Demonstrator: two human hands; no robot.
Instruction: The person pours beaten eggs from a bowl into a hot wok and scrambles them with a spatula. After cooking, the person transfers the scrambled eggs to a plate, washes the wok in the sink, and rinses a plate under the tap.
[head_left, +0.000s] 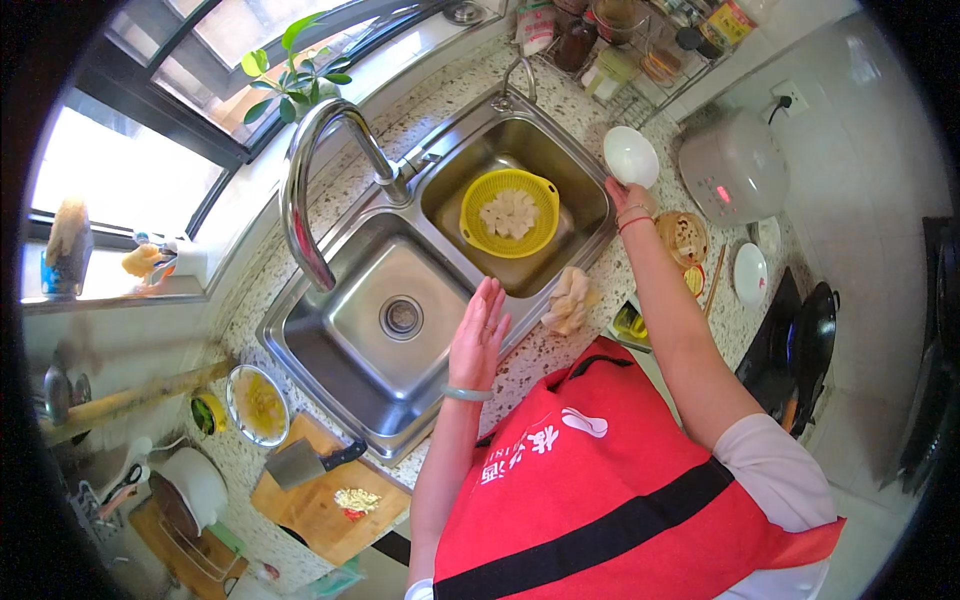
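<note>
At the far right of the sink, my right hand (629, 198) has its fingers on the near rim of a white bowl (631, 155), gripping it. My left hand (478, 335) is raised over the front of the double sink (345, 345), holding nothing, its fingers stretched out. A yellow colander (480, 237) with pale, whitish pieces (510, 213) sits in the right basin. Beside the sink's front edge, near my left hand, lies a crumpled tan cloth (570, 300).
A tall curved faucet (312, 240) arches over the left basin. On the lower-left counter, a cleaver (297, 464) and chopped bits (355, 501) lie on a cutting board (330, 530), near a glass bowl (258, 405). To the right stand a rice cooker (735, 165) and a black wok (815, 335).
</note>
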